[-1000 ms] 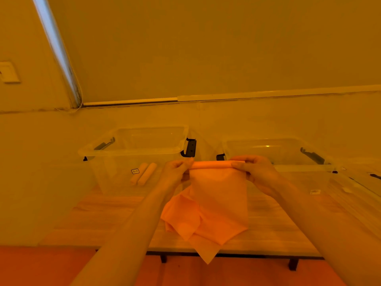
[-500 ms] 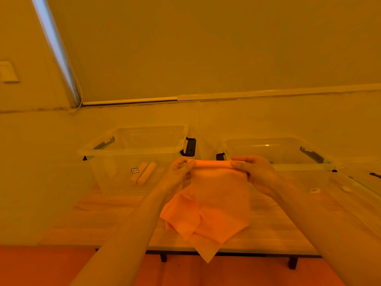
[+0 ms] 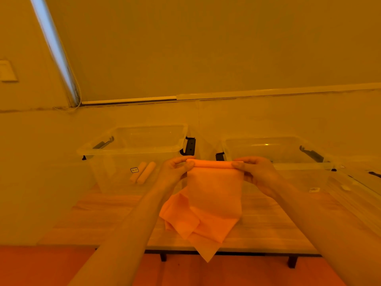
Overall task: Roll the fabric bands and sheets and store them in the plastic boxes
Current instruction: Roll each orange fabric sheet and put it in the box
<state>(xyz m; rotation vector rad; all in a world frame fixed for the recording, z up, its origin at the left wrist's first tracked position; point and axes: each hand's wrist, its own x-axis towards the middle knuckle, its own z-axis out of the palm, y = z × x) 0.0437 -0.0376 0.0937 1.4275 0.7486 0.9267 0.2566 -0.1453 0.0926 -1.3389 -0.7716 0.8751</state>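
Fabric sheet (image 3: 214, 195) is hanging in the air above the desk (image 3: 99, 219), its top edge wound into a tight roll (image 3: 214, 163) that is stretching level between both hands, while the loose lower part is draping down in folds and its bottom corner is dangling past the desk's front edge. Behind it, the left plastic box (image 3: 132, 149) is sitting open on the desk with two finished rolls (image 3: 143, 172) lying side by side on its floor, just beside a small label. The right plastic box (image 3: 276, 149) is standing open too, well apart from the first, with dark latches showing at its ends. Up front, the left hand (image 3: 175, 172) is gripping the left end of the roll, fingers curled over the top and thumb pressing from the near side. The right hand (image 3: 257, 172) is pinching the right end the same way, fingers narrow and wrapped round the fabric. Both forearms are reaching in from the bottom corners of the view.
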